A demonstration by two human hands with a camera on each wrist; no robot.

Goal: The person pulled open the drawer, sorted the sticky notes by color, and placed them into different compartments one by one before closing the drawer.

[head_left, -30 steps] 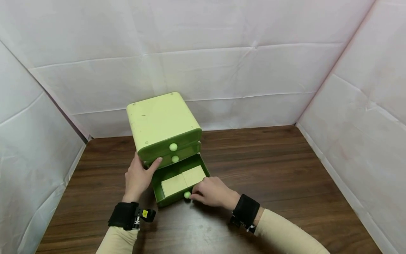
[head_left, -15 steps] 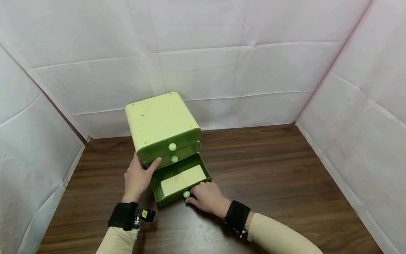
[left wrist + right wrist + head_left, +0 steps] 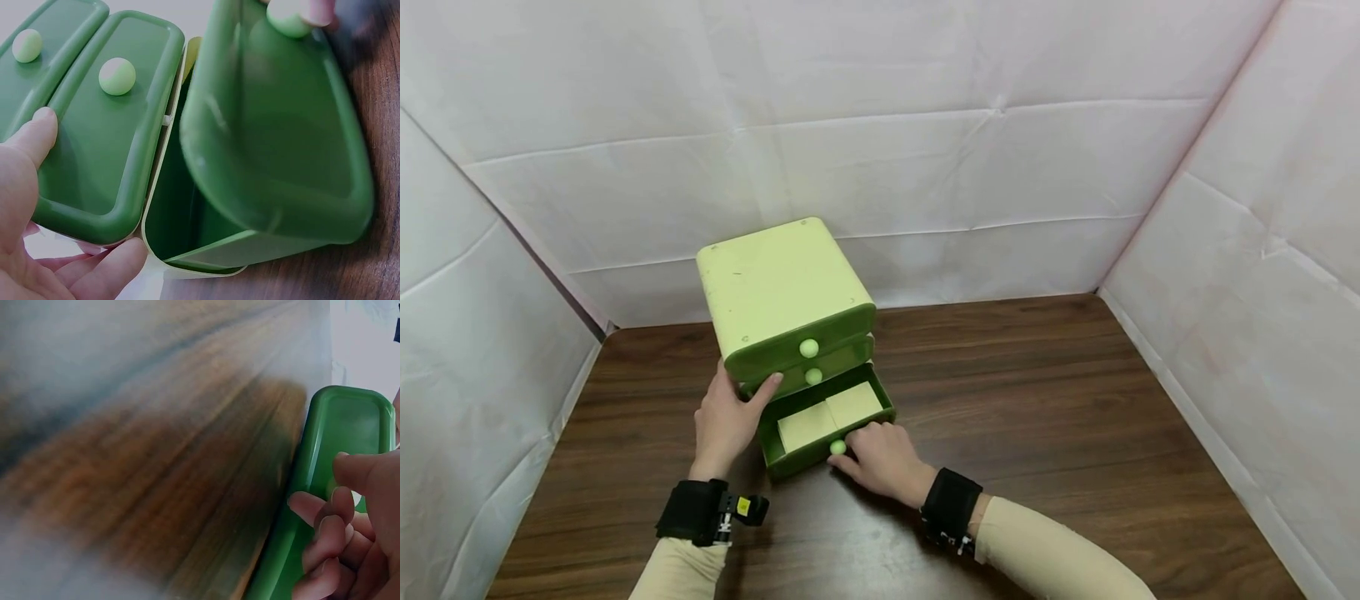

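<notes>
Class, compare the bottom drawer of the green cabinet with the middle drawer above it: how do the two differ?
The bottom drawer stands pulled out, showing pale yellow pads inside; the middle drawer sits pushed in, its contents hidden. The right hand pinches the bottom drawer's knob, while the middle drawer's knob is untouched. Both share dark green fronts and pale round knobs.

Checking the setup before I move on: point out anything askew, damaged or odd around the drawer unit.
Nothing looks damaged or spilled. The bottom drawer of the green drawer unit stands partly out, with two pale pads lying flat inside. The right hand is at its knob; the left hand steadies the unit's side.
</notes>
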